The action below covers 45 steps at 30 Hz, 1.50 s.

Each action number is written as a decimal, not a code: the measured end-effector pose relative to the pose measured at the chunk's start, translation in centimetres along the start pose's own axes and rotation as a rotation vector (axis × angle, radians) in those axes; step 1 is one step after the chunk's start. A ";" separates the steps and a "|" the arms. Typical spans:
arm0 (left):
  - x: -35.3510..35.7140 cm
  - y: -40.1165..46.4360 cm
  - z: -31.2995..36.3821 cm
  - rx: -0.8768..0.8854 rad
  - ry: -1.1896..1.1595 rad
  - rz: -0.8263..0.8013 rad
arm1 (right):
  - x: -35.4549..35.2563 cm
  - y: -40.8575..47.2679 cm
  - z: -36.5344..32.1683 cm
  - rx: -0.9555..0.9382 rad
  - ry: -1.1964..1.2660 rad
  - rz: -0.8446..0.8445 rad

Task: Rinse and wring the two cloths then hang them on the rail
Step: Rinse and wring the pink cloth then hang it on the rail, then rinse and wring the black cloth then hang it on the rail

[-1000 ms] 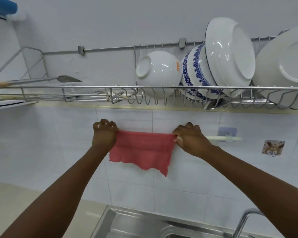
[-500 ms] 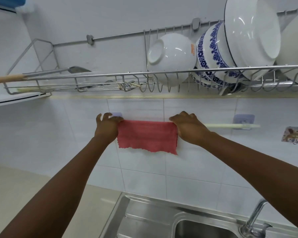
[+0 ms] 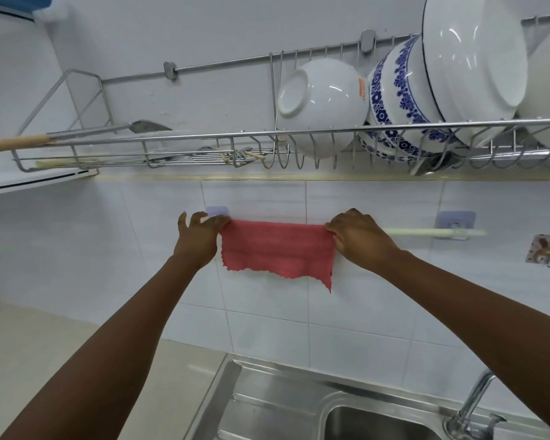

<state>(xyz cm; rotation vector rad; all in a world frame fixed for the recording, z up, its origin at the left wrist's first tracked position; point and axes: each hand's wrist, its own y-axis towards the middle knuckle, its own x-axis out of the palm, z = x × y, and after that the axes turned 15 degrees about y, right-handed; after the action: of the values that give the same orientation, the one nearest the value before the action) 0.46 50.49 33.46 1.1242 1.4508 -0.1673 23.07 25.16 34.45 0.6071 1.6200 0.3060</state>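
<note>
A pink-red cloth [image 3: 277, 249] hangs draped over the pale rail [image 3: 426, 231] on the tiled wall, its lower edge ragged and longer at the right. My left hand [image 3: 199, 236] is at the cloth's top left corner with fingers partly spread, thumb side touching it. At the top right corner my right hand [image 3: 359, 238] pinches the cloth. The rail is bare to the right of my right hand, up to its bracket [image 3: 454, 225]. A second cloth is not in view.
A wire dish rack [image 3: 299, 133] with white and blue-patterned bowls [image 3: 397, 100] and a spatula [image 3: 108, 130] hangs above. A steel sink [image 3: 346, 411] and tap [image 3: 473, 404] sit below right. A beige counter [image 3: 45, 360] lies at lower left. A sticker hook [image 3: 546, 254] is at far right.
The cloth has been spread wider along the rail and hangs flatter. My left hand's fingers have loosened at the left corner. The view has tilted down, showing more of the sink.
</note>
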 end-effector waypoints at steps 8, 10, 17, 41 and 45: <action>1.0 -0.1 0.2 0.036 0.117 0.036 | 0.2 -1.2 0.5 -0.085 0.019 0.062; 1.1 -0.2 0.4 0.035 0.130 0.028 | 0.2 -1.3 0.5 -0.089 0.019 0.071; 1.6 -2.7 2.6 0.066 -0.083 0.185 | -0.3 -3.5 0.2 -0.071 0.130 0.151; 1.9 -23.7 34.2 0.355 -0.863 -0.441 | 1.3 -38.1 4.5 0.551 0.397 0.015; 2.9 -26.2 38.3 0.389 -0.838 -0.517 | 1.9 -42.0 4.7 0.631 0.423 -0.051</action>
<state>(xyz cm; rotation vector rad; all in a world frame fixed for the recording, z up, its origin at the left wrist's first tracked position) 9.15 12.49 8.14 0.7862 0.9163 -1.1787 18.89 -9.09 9.90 1.0223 2.1544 -0.1411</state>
